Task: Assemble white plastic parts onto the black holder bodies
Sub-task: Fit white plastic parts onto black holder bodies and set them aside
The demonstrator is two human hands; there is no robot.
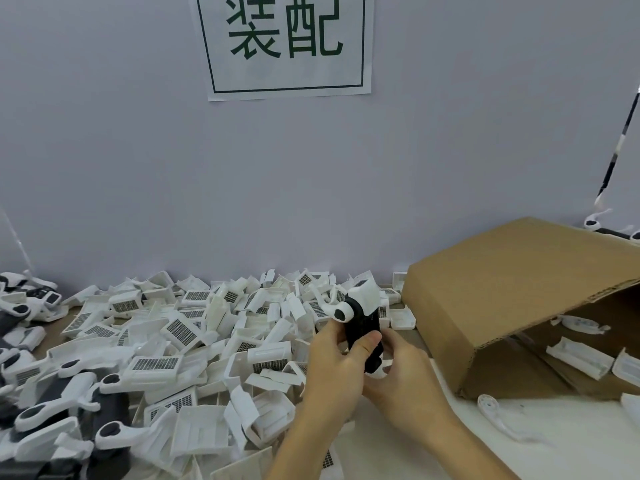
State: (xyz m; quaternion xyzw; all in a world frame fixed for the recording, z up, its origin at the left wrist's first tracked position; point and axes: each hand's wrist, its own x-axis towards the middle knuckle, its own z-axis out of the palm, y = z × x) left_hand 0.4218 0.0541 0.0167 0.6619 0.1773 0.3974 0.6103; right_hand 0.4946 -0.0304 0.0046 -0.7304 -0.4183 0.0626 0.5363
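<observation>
Two bare hands met just right of the frame's centre, both holding one black holder body (362, 332) upright above the table. The left hand (334, 365) gripped it from the left, thumb pressed across the front of the black body and fingers curled behind. The right hand (401, 372) clasped its lower end from the right, fingers wrapped around the bottom. A white plastic part (363, 292) sat at the top of the body, and a white arm with a dark round pad (341, 312) jutted from its upper left side.

Behind and to the left of the hands, a deep heap of loose white plastic parts (180, 334) covered the table, many showing gridded faces. In the lower left of the frame lay finished assemblies (69, 410), black bodies with white arms. At the right, a brown cardboard box (502, 289) lay tipped on its side, its opening facing lower right, with a few white pieces inside. On the grey wall at the top centre hung a white paper sign (287, 43) with green characters.
</observation>
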